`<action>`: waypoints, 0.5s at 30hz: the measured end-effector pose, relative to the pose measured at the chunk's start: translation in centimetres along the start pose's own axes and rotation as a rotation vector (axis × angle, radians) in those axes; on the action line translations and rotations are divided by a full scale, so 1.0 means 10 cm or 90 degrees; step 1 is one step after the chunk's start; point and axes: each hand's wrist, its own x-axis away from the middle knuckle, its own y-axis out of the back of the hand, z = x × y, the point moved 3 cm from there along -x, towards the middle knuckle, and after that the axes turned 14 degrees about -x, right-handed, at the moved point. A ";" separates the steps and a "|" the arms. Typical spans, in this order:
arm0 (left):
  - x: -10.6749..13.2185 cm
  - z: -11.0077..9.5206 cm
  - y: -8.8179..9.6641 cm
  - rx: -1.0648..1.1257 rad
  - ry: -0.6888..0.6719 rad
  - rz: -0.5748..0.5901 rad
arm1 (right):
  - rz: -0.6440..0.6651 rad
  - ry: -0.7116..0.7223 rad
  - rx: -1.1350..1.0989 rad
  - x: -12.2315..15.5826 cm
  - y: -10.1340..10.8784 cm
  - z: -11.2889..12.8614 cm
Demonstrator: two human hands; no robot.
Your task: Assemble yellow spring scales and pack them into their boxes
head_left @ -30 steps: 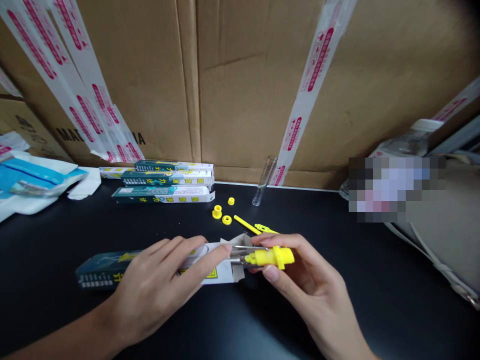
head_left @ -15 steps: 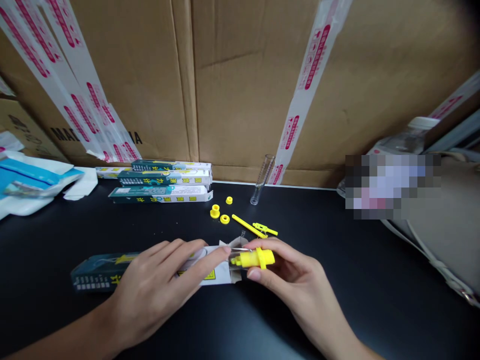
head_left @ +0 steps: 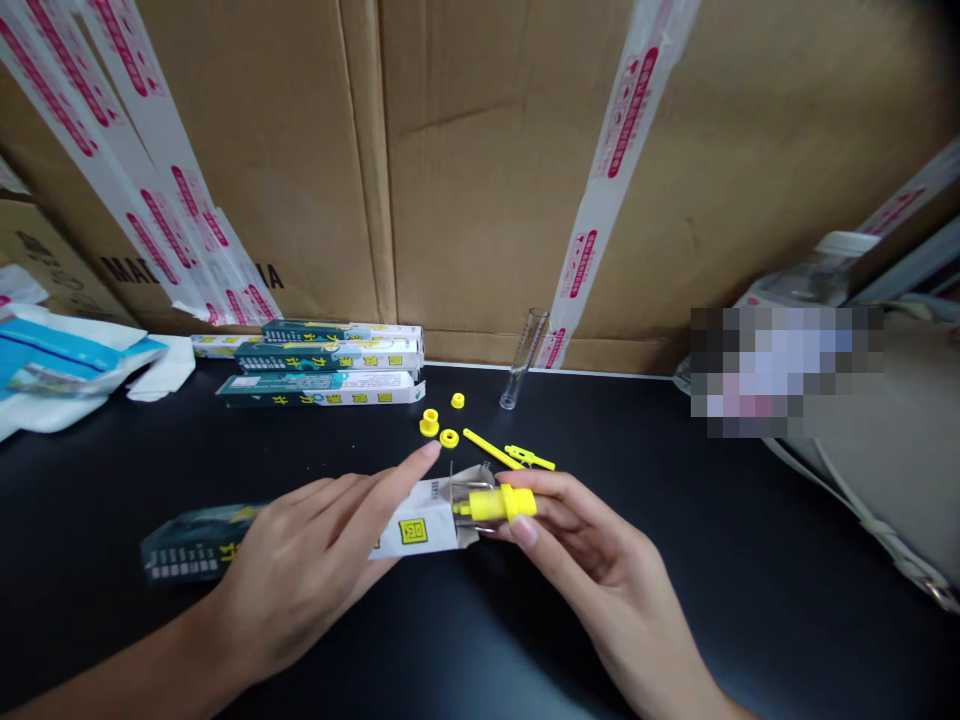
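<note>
Above the black surface point(head_left: 675, 620), a yellow plastic fitting point(head_left: 501, 504) with thin metal prongs point(head_left: 466, 484) sits at the open end of a white carton point(head_left: 412, 530). The right hand point(head_left: 592, 570) grips it in curled fingers point(head_left: 551, 487); the left hand point(head_left: 300, 580) rests on the carton, its fingers point(head_left: 360, 510) straight and grasping nothing.

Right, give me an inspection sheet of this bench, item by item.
Surface: black table top.
Job's things: open box, yellow plastic part with metal prongs.
Grips: right hand holds the yellow part; left hand lies open over the box.
Clutter: yellow rings, yellow rod, small yellow piece, clear tube, more boxes, blue-and-white packets.
Cables: nothing seen.
Surroundings: taped cardboard cartons, plastic bottle, beige bag.
</note>
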 end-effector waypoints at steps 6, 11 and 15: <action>-0.02 -0.03 0.07 0.025 -0.029 0.017 | 0.002 0.000 -0.009 -0.02 0.01 -0.06; -0.08 -0.07 0.14 0.034 -0.046 0.027 | -0.019 -0.002 -0.006 -0.02 -0.01 -0.11; -0.05 -0.08 0.11 0.035 -0.047 0.025 | -0.061 -0.033 -0.015 -0.02 -0.01 -0.12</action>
